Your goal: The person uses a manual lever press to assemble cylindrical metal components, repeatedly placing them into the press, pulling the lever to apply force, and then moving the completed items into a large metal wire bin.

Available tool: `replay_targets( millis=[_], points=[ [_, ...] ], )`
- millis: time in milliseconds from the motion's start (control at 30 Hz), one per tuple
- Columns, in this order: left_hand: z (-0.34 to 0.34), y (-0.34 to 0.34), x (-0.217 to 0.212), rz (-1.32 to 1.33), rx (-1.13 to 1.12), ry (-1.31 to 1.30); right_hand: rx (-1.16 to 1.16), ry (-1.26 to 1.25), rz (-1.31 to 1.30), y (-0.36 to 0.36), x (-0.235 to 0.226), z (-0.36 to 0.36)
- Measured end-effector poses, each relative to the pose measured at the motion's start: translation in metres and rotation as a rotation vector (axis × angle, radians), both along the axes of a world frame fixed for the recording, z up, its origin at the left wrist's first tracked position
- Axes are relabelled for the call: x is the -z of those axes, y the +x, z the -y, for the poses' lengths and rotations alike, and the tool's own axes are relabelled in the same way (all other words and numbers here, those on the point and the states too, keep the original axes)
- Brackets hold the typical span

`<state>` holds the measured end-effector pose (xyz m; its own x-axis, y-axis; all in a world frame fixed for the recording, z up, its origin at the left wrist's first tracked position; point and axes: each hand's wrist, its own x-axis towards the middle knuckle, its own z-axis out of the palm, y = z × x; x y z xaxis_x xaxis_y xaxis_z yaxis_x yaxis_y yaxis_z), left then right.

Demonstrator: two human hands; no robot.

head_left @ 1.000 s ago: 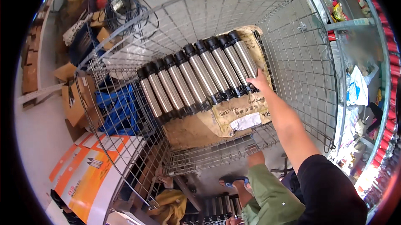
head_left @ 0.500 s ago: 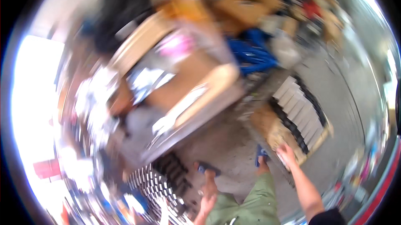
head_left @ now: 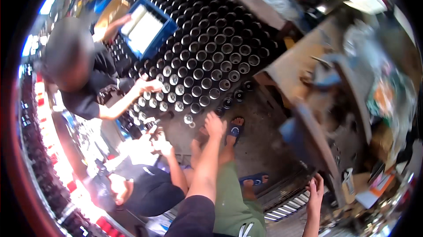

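Note:
My left hand [head_left: 215, 124] reaches out over the floor beside the near edge of many black round cup-like parts [head_left: 207, 64] with shiny rims, standing in rows. Its fingers point at a few darker parts [head_left: 227, 102]; I see nothing held, and its fingers look loosely apart. Low on the right, my right hand [head_left: 315, 186] hangs beside the edge of a worktable [head_left: 304, 52], fingers loosely bent and apart, with nothing in it. A small pale ring [head_left: 192, 125] lies on the floor left of my left hand.
Across the rows, a person in black [head_left: 83, 69] reaches over the parts beside a blue crate [head_left: 152, 38] of white pieces. Another person [head_left: 145, 188] works close on my left. A curved panel [head_left: 315, 144] stands at right. My sandalled feet [head_left: 237, 131] are on the concrete.
The view has swung to the rows of black parts and the two people. My right hand is away from the cardboard with its black-and-white rows. My left hand now reaches forward.

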<state>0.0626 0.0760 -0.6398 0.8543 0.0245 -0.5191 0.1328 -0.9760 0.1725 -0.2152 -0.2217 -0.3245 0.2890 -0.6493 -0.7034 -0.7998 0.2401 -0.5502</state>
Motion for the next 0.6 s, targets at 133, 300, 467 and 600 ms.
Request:
replay_targets(
  millis=[133, 300, 467, 600],
  points=[
    [-0.003, 0.060, 0.052, -0.238, -0.057, -0.013, -0.056, 0.114, 0.015, 0.038, 0.030, -0.006],
    [-0.013, 0.014, 0.037, -0.115, -0.277, -0.025, 0.090, 0.143, 0.019, 0.036, 0.045, 0.003],
    [-0.092, -0.127, -0.119, -0.271, -1.401, -1.067, 0.043, 0.090, -0.072, -0.003, 0.025, 0.032],
    [-0.164, -0.181, -0.448, -0.953, -1.015, -1.192, 0.055, 0.226, -0.049, -0.045, -0.002, 0.039]
  ],
)
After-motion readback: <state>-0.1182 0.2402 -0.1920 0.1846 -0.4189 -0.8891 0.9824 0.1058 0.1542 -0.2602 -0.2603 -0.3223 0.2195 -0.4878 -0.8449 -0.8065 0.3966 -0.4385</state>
